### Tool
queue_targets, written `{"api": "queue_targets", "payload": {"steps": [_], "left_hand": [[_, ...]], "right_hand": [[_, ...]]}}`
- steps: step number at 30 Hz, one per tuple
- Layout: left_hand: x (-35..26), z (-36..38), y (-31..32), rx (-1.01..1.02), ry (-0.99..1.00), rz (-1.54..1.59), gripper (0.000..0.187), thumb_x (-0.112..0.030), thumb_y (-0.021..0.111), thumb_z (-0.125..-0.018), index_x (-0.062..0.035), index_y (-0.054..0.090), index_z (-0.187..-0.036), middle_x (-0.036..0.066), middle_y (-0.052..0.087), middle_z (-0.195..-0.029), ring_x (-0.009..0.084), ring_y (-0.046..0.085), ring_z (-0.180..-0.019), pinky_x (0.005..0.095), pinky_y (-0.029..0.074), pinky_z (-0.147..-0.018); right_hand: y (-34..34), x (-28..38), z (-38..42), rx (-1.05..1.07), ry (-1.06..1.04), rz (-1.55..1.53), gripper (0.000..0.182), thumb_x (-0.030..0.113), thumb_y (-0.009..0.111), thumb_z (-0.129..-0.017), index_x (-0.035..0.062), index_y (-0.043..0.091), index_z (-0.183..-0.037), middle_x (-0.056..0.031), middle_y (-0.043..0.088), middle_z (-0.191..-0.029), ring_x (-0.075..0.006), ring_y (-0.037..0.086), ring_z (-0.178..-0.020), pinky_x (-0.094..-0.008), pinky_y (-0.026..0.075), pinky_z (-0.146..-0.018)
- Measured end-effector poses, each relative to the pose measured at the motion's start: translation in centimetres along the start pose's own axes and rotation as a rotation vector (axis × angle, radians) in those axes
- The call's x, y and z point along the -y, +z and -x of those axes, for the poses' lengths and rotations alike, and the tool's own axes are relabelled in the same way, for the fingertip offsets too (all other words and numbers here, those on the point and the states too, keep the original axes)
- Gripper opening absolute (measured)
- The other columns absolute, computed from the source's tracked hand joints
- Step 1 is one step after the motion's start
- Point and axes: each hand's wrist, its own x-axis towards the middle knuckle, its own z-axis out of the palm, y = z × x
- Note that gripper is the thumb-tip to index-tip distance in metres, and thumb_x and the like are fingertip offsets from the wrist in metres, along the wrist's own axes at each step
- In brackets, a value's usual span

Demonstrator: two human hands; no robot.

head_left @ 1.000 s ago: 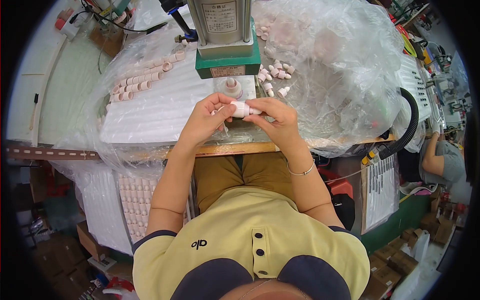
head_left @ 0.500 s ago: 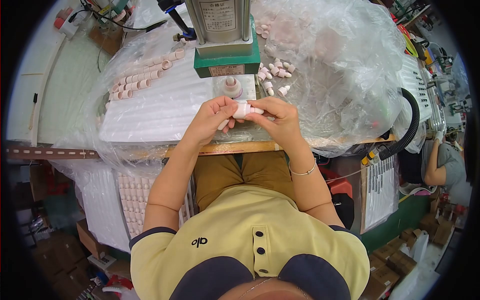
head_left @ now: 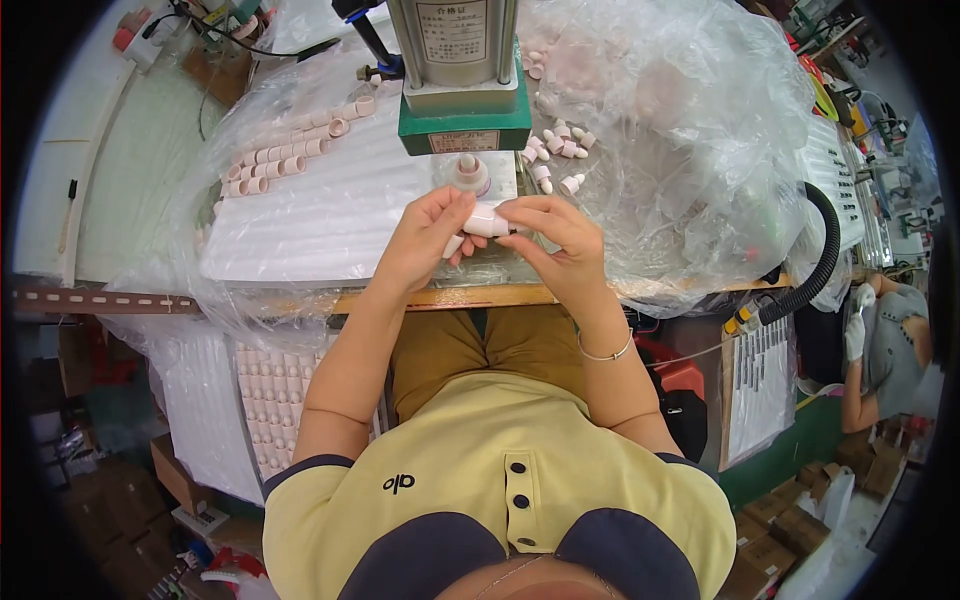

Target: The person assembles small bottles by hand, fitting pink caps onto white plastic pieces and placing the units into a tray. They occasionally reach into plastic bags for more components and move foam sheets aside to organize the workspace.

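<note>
Pale-pink bottle point(head_left: 486, 221) lay crosswise, upper centre, left hand point(head_left: 420, 240) closed on its left end, right hand point(head_left: 562, 242) pinching the other.

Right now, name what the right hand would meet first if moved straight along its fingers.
The pale bottle in the left hand; the right hand seems to touch its end, though depth is unclear.

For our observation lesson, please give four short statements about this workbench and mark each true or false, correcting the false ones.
1. The left hand grips a white piece. True.
2. The bracelet is on the left wrist. False: it is on the right wrist.
3. Loose pink-and-white pieces lie right of the green press. True.
4. The black hose lies left of the press. False: it is on the right.
</note>
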Motion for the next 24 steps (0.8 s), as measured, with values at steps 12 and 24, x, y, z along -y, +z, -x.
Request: {"api": "queue_targets", "payload": {"steps": [12, 24], "left_hand": [[-0.4, 0.6, 0.6, 0.146, 0.171, -0.231, 0.025, -0.01, 0.067, -0.084, -0.0031, 0.057, -0.106, 0.003, 0.064, -0.093, 0.0061, 0.057, -0.082, 0.0191, 0.046, -0.068], [-0.5, -1.5, 0.2, -0.33, 0.428, -0.796, 0.031, -0.01, 0.073, -0.077, 0.0012, 0.061, -0.103, 0.008, 0.066, -0.095, 0.0149, 0.061, -0.083, 0.0275, 0.048, -0.075]], "right_hand": [[-0.8, -0.7, 1.3, -0.041, 0.092, 0.079, 0.022, 0.004, 0.077, -0.069, -0.0003, 0.068, -0.089, -0.0085, 0.066, -0.077, -0.0149, 0.062, -0.067, -0.0247, 0.048, -0.058], [0.3, -1.7, 0.4, -0.149, 0.566, -0.368, 0.021, 0.0, 0.07, -0.078, -0.0037, 0.066, -0.098, -0.0033, 0.064, -0.072, -0.0051, 0.058, -0.059, -0.0153, 0.043, -0.051]]}}
